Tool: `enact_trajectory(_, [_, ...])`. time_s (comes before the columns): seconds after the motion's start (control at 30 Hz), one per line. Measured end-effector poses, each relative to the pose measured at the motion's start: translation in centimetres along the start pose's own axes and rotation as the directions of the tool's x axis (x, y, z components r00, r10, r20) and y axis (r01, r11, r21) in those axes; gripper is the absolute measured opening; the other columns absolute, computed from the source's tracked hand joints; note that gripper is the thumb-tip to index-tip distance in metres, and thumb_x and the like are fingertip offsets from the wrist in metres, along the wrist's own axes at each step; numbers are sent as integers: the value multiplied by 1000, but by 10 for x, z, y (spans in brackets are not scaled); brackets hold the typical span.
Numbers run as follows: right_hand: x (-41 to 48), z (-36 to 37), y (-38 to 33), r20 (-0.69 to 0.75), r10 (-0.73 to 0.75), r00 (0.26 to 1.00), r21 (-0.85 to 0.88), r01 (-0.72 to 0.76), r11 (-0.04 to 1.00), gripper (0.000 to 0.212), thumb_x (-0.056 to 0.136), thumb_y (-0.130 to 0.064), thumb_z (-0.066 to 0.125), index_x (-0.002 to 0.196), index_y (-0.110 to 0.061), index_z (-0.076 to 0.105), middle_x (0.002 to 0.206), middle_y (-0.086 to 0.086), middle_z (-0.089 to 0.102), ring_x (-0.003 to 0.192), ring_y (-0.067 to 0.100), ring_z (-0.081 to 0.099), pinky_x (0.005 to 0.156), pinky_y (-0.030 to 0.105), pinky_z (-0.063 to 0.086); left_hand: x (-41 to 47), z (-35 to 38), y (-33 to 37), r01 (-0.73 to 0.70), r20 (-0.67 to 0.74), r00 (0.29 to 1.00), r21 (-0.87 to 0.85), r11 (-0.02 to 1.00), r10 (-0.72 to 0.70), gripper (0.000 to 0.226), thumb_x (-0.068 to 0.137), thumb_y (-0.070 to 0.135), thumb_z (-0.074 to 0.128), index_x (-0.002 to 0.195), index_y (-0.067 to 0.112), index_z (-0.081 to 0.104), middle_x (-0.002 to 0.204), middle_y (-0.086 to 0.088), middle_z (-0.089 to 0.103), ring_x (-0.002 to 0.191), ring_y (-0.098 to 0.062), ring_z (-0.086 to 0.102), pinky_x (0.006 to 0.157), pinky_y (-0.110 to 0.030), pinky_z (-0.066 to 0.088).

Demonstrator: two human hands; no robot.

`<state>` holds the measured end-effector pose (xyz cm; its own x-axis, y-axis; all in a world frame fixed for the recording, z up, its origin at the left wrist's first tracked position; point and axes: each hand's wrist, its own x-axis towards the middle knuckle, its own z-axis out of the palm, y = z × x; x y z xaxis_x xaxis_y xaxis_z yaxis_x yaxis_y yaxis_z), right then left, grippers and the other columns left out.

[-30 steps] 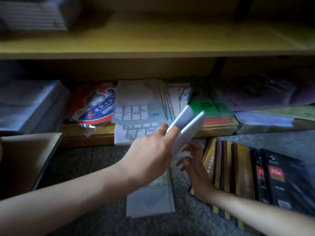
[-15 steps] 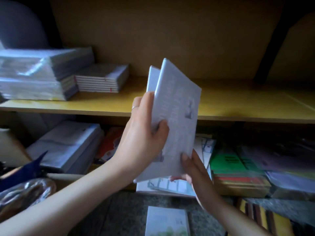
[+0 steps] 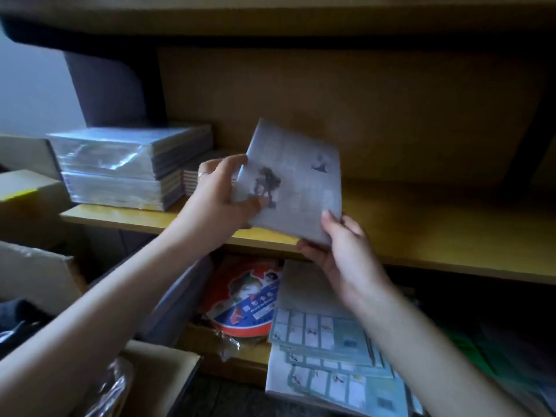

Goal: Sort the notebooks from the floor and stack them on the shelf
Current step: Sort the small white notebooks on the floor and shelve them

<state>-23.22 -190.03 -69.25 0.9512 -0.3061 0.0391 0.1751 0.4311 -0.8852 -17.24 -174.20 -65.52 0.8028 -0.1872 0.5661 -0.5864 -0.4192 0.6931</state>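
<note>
One head-worn wide-angle view, facing forward and slightly down, close before the yellow shelf (image 3: 421, 227), apparently about level with it, right side dim

Print on the notebook (image 3: 301, 188) and round pack (image 3: 249, 299) is blurred, unreadable.

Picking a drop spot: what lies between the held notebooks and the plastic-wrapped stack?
In the head view: the left hand gripping the held notebooks, and behind it a low notebook pile beside the plastic-wrapped stack.

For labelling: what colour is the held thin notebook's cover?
The thin notebook is pale grey with dark figure prints; head view.
</note>
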Motion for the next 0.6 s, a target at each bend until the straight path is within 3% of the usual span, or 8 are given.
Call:
enact_trajectory(0.03, [14,11,-4,-3,9,1000,-14,-9,1000,13,98,-14,45,88,-15,51,83,3,60,50,9,62,45,21,52,5,-3,-5,6,-11,1000,43,999,-5,52,84,12,67,132,16,48,133,-3,29,92,-4,47,63,-17,56])
enact_trajectory(0.1, [43,34,-11,11,26,1000,-37,-25,999,16,99,-14,43,83,-14,46,86,4,55,55,13,61,45,20,52,17,-7,-13,6,-35,999,157,988,-1,48,85,16,66,131,13,52,140,-7,31,106,-21,53,77,-37,57])
enact_trajectory(0.17, [70,54,-12,17,42,999,-102,-40,994,20,100,-15,41,80,-14,42,87,3,51,59,15,58,39,16,46,33,-8,-22,28,-56,998,265,964,-13,48,87,21,64,133,14,51,139,-8,38,115,-27,52,90,-27,43])
enact_trajectory(0.23, [93,71,-7,16,54,998,-178,-50,983,15,100,-17,40,89,-9,44,90,4,50,54,13,55,35,14,43,47,-9,-33,90,-102,993,314,945,-60,48,88,22,60,134,15,50,140,-9,39,117,-27,51,86,-22,35])
enact_trajectory(0.33, [116,90,3,-5,58,998,-244,-57,968,23,101,-19,38,120,-6,43,88,2,48,53,10,54,37,13,43,62,-2,-51,213,-120,976,348,913,-182,45,94,21,51,138,16,45,142,-15,32,119,-36,47,92,-32,39])
enact_trajectory(0.4, [127,98,13,-10,53,999,-292,-54,955,31,101,-19,38,128,-4,40,82,1,46,53,11,53,36,14,42,70,5,-63,328,-156,944,398,856,-290,42,96,20,42,138,17,44,140,-21,29,123,-43,38,98,-40,36])
enact_trajectory(0.53, [140,101,37,42,55,998,-329,-38,944,31,98,-29,45,121,-8,45,87,6,54,64,13,54,68,29,52,74,15,-79,401,-212,916,498,769,-340,39,97,13,31,134,13,41,139,-32,23,125,-46,26,99,-48,31])
enact_trajectory(0.6, [141,99,42,108,32,994,-383,12,924,28,95,-32,51,114,-11,47,89,5,55,67,12,54,71,32,51,76,15,-86,396,-241,918,500,770,-316,37,96,14,31,131,12,42,137,-32,25,125,-45,26,99,-50,30])
